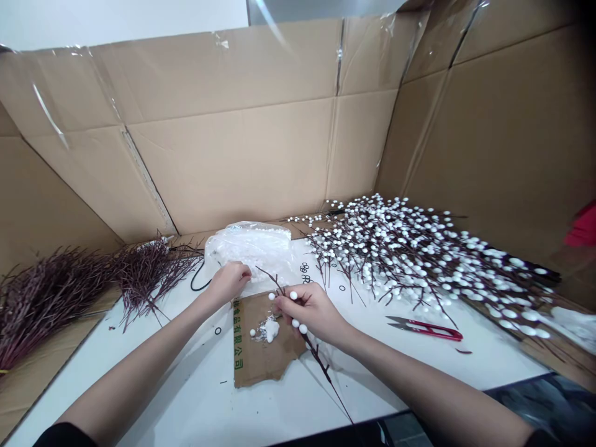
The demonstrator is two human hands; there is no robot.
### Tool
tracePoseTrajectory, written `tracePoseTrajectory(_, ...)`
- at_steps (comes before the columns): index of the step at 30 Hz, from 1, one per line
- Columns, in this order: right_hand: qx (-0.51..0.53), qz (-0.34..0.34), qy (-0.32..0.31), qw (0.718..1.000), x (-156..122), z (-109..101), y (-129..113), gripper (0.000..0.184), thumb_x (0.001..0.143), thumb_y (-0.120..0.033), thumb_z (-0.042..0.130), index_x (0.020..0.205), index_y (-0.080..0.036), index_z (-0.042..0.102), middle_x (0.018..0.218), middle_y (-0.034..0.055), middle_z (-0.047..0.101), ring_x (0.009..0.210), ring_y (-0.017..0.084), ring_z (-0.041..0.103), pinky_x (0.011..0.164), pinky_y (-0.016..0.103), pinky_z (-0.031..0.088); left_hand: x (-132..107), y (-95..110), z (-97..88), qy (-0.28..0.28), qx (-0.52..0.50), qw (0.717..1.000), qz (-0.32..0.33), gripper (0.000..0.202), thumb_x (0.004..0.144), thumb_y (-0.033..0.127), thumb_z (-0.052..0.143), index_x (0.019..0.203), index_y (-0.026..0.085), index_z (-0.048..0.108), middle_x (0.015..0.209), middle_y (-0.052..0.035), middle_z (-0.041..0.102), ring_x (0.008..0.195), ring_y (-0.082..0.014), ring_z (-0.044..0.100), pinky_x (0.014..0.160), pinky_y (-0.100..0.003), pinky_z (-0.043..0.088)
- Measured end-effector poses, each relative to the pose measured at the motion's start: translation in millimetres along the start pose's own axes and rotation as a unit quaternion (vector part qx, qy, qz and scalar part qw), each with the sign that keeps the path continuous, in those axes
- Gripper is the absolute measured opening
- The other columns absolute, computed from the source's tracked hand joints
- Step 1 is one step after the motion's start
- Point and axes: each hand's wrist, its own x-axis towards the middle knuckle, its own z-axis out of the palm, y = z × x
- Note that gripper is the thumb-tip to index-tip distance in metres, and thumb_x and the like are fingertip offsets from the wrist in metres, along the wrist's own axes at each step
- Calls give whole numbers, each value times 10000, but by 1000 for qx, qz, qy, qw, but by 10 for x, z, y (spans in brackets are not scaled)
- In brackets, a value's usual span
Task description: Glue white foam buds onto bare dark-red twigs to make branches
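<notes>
My right hand pinches a dark brown artificial twig with several white foam berries on its upper part. The twig's bare lower stem slants down towards the table's front edge. My left hand is at the front of a clear plastic bag of small white balls, its fingers curled together. Whatever those fingertips hold, if anything, is hidden. Below both hands lies a piece of brown cardboard with green printed characters. On it sits a white glue-like blob, with a loose white ball beside it.
A big pile of white-berried twigs lies at the right. Red-handled snips rest in front of it. Bare brown twigs are bunched at the left. Tall cardboard walls enclose the white table. Someone's red sleeve shows far right.
</notes>
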Motion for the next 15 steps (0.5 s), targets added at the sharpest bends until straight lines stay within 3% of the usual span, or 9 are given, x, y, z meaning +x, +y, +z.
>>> tracePoseTrajectory(6, 64, -1, -33, 997, 1, -50, -25, 343, 805, -329, 573, 524, -134, 549, 527, -4, 588, 344, 64, 504, 314, 158, 331, -32, -11, 88, -25, 55, 998, 4, 164, 747, 183, 538, 756, 175, 702, 825, -83, 686, 806, -218, 616, 759, -299, 440)
tracePoseTrajectory(10, 149, -6, -82, 985, -15, -73, -50, 268, 824, -337, 577, 683, -120, 646, 449, -38, 548, 313, 60, 472, 317, 159, 332, -138, -24, 62, -28, 80, 996, 6, 179, 770, 169, 506, 769, 163, 684, 873, -107, 664, 857, -247, 603, 756, -333, 435)
tracePoseTrajectory(15, 185, -17, -123, 975, -36, -80, -24, 268, 837, -320, 582, 700, -105, 664, 413, -44, 537, 297, 47, 450, 334, 157, 329, -157, 18, -28, 0, 56, 998, 0, 113, 746, 172, 543, 776, 159, 651, 853, -97, 656, 862, -246, 592, 779, -354, 438)
